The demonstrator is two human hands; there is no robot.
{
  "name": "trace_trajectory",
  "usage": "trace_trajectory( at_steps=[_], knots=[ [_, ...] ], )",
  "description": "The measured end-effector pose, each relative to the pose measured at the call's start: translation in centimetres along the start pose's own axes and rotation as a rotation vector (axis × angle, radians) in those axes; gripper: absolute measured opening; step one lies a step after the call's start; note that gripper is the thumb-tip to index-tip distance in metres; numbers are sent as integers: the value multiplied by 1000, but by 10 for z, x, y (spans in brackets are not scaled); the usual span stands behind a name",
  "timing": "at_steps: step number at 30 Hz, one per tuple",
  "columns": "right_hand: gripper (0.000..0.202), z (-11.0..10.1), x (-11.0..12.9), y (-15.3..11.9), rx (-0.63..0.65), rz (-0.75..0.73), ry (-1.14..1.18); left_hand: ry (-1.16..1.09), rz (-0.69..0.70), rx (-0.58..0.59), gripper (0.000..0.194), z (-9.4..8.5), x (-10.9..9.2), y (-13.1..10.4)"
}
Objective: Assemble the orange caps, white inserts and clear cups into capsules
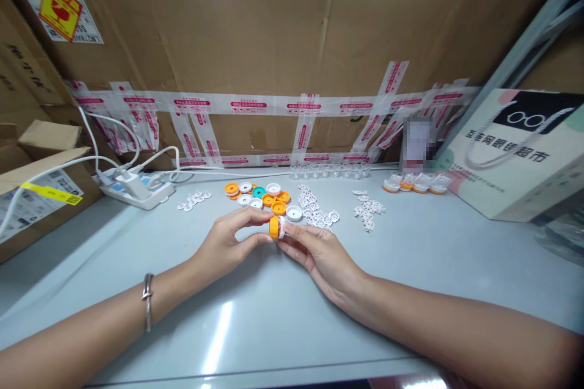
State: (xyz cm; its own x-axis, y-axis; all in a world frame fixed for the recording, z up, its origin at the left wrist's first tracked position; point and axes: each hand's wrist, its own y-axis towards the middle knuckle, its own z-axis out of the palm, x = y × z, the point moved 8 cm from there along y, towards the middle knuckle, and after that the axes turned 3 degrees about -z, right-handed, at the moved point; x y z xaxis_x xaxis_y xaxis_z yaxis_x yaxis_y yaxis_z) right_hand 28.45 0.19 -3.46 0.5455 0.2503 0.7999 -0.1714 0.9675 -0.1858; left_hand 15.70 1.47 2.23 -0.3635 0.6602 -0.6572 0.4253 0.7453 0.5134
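Note:
Between both hands, above the middle of the table, is a round orange cap, turned on its side. My left hand pinches its rim between thumb and fingers. From the other side my right hand grips a small white plastic piece against the cap's face; fingers partly hide it. Just behind lies a cluster of round caps, among them an orange cap, a white cap and a teal cap. Small white openwork plastic parts are heaped beside the right hand.
More white parts lie to the right, small white pieces to the left. Clear cups line the back; orange-based clear assemblies stand at right. A power strip, an open carton and a paper bag flank the table.

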Motion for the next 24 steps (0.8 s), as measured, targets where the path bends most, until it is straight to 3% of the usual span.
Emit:
trace_trajectory(
  at_steps=[13,24],
  knots=[
    [18,0,-1,-2,-11,14,-11,64,160,-13,23,0,-11,-1],
    [19,-2,-4,-2,-6,31,-12,82,191,8,26,2,-13,-3]
  ],
)
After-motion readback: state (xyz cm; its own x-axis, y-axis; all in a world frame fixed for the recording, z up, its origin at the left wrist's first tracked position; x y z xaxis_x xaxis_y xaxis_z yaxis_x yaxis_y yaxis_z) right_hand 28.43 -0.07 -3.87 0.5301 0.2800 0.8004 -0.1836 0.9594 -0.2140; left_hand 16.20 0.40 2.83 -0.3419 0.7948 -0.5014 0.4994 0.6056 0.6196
